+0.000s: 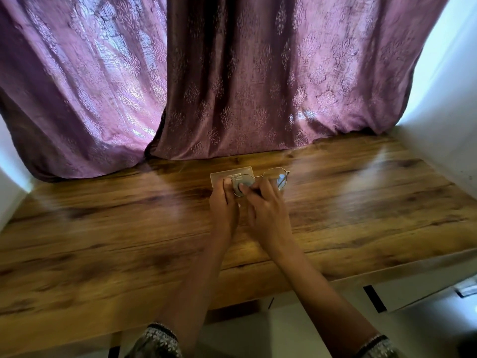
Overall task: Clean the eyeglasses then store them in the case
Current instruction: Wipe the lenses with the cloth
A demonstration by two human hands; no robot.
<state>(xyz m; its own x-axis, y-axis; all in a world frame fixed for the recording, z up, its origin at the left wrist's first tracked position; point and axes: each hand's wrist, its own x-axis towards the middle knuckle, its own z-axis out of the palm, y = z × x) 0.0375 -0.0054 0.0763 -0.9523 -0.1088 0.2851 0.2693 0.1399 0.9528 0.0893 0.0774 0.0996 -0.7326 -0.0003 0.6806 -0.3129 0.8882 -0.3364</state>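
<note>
Two hands meet over the middle of a wooden bench (103,228) in the head view, and between them they hold the eyeglasses (278,180). The eyeglasses have a thin metal frame and round lenses. They are just above the bench, in its far half, with the lenses facing the person.

The left hand (223,200) grips the outer rim of the left lens with curled fingers. The right hand (265,202) pinches the same lens: its thumb lies flat on the near side of the glass and its fingers are curled behind the bridge. This lens looks grey under the thumb; I cannot tell if a cloth is there. The right lens is free and shows a small reflection of light.

Just behind the eyeglasses, a pale rectangle (231,174) with small print lies flat on the bench. The left lens and the left fingertips cover its near edge. I cannot tell if this is the case.

Behind it, a purple curtain (232,73) with a woven leaf pattern hangs down, and its hem rests on the far edge of the bench. White wall (451,99) closes the bench on the right, and a strip of white wall also shows on the left.

Both forearms are bare, and patterned sleeve cuffs (160,339) show at the bottom of the view. Under the front edge of the bench, on the right, a white front panel (413,293) has a dark slot.
</note>
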